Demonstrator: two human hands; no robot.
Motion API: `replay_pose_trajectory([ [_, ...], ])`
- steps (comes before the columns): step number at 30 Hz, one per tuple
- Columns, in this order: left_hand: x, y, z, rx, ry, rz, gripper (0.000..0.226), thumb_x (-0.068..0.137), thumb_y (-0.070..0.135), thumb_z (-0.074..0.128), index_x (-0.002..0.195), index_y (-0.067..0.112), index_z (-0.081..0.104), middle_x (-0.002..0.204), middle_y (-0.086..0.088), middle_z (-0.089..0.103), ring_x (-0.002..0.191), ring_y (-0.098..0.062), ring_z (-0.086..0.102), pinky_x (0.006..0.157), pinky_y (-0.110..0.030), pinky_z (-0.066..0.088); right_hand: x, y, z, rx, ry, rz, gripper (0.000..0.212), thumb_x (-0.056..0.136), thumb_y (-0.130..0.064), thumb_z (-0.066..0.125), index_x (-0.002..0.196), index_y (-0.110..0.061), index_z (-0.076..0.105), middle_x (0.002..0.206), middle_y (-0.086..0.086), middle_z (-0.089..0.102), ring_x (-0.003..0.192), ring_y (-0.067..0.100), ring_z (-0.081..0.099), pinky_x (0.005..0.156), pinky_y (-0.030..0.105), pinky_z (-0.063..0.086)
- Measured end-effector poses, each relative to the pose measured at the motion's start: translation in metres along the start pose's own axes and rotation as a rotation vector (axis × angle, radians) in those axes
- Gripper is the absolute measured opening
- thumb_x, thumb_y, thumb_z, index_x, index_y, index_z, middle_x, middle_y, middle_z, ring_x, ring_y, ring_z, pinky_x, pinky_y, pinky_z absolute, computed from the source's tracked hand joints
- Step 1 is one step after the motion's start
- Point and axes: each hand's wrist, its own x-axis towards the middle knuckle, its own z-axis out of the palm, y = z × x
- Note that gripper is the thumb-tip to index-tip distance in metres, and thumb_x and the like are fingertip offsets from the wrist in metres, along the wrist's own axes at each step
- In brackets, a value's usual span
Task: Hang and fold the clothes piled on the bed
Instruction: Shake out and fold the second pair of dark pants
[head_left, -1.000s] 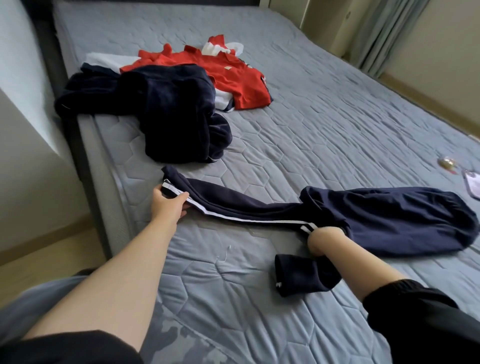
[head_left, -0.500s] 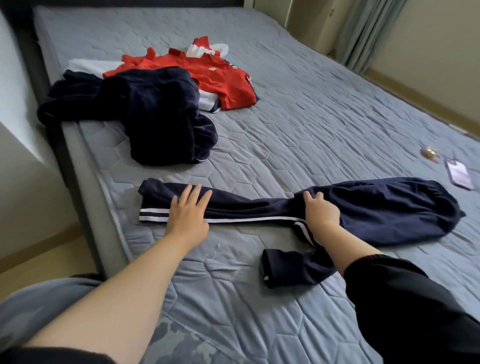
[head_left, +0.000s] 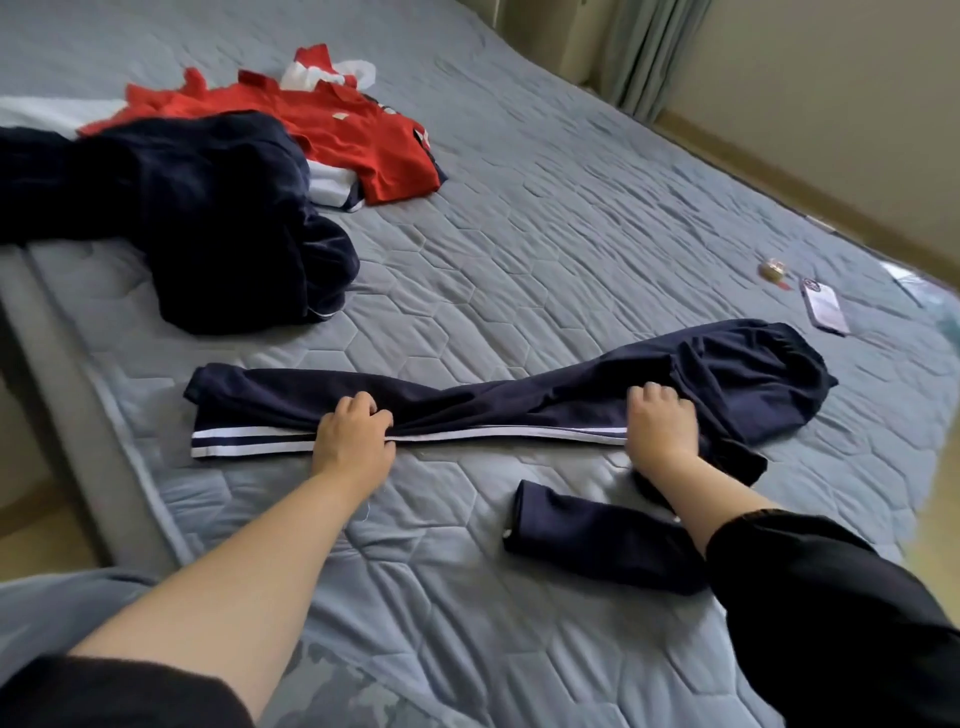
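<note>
Navy track trousers (head_left: 498, 405) with white side stripes lie stretched across the grey quilted bed (head_left: 545, 249). One leg runs left; the other leg (head_left: 597, 535) lies bent toward me under my right forearm. My left hand (head_left: 353, 434) bunches the fabric of the left leg, fingers curled into it. My right hand (head_left: 662, 423) rests on the trousers near the hip, fingers curled on the cloth. Further back lies a pile: a dark navy garment (head_left: 208, 208) and a red shirt (head_left: 363, 135) over white cloth.
A phone (head_left: 826, 306) and a small gold object (head_left: 772, 270) lie on the bed at the right. The bed's left edge (head_left: 62, 364) drops to a wooden floor. A wall and curtain stand at the far right.
My left hand slid right along the leg and went from lying flat to bunching the cloth. My right hand moved right toward the hip. The stretched leg now lies straighter.
</note>
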Motion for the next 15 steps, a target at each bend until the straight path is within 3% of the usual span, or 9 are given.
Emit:
replay_pose_trajectory([
  [2, 0.0, -0.01, -0.003, -0.093, 0.038, -0.003, 0.03, 0.092, 0.037, 0.055, 0.112, 0.016, 0.065, 0.117, -0.003, 0.051, 0.108, -0.023, 0.046, 0.087, -0.035, 0.041, 0.004, -0.042, -0.006, 0.104, 0.094, -0.237, 0.041, 0.082, -0.009, 0.05, 0.123, -0.012, 0.046, 0.117, 0.008, 0.049, 0.107, 0.029, 0.048, 0.081, 0.038, 0.041],
  [5, 0.005, -0.034, -0.009, -0.073, 0.012, -0.053, 0.031, 0.09, 0.03, 0.057, 0.118, 0.02, 0.062, 0.12, -0.002, 0.051, 0.113, -0.023, 0.044, 0.092, -0.035, 0.039, 0.011, -0.105, -0.018, 0.201, 0.086, -0.388, 0.054, 0.077, -0.009, 0.059, 0.129, -0.012, 0.046, 0.12, 0.01, 0.047, 0.112, 0.03, 0.046, 0.083, 0.037, 0.04],
  [8, 0.011, -0.055, -0.016, -0.021, -0.098, -0.066, 0.042, 0.081, 0.014, 0.06, 0.121, 0.026, 0.059, 0.125, 0.003, 0.047, 0.117, -0.02, 0.04, 0.095, -0.032, 0.036, 0.015, -0.144, -0.023, 0.269, 0.067, -0.477, 0.036, 0.076, -0.008, 0.058, 0.113, -0.009, 0.054, 0.115, 0.009, 0.048, 0.109, 0.03, 0.046, 0.08, 0.036, 0.04],
  [10, 0.016, -0.06, -0.021, -0.051, -0.061, -0.078, 0.037, 0.08, 0.006, 0.057, 0.112, 0.024, 0.065, 0.122, 0.004, 0.052, 0.115, -0.019, 0.042, 0.094, -0.031, 0.036, 0.02, -0.15, -0.025, 0.276, 0.037, -0.497, 0.029, 0.079, -0.012, 0.058, 0.108, -0.01, 0.057, 0.111, 0.008, 0.053, 0.107, 0.029, 0.049, 0.08, 0.035, 0.039],
  [13, 0.027, -0.057, -0.034, -0.217, 0.28, -0.113, 0.029, 0.082, -0.002, 0.057, 0.104, 0.011, 0.071, 0.116, -0.007, 0.063, 0.112, -0.027, 0.049, 0.095, -0.038, 0.038, 0.037, -0.146, -0.035, 0.423, 0.109, -0.405, 0.022, 0.084, -0.018, 0.055, 0.102, -0.008, 0.061, 0.105, 0.01, 0.061, 0.102, 0.031, 0.053, 0.08, 0.036, 0.038],
  [15, 0.036, -0.055, -0.046, -0.31, 0.58, -0.217, 0.039, 0.081, 0.0, 0.062, 0.119, 0.007, 0.065, 0.127, -0.014, 0.057, 0.12, -0.033, 0.048, 0.098, -0.047, 0.039, 0.057, -0.142, -0.049, 0.684, 0.257, -0.176, 0.027, 0.09, -0.019, 0.053, 0.113, -0.006, 0.06, 0.113, 0.013, 0.061, 0.108, 0.032, 0.052, 0.087, 0.038, 0.037],
])
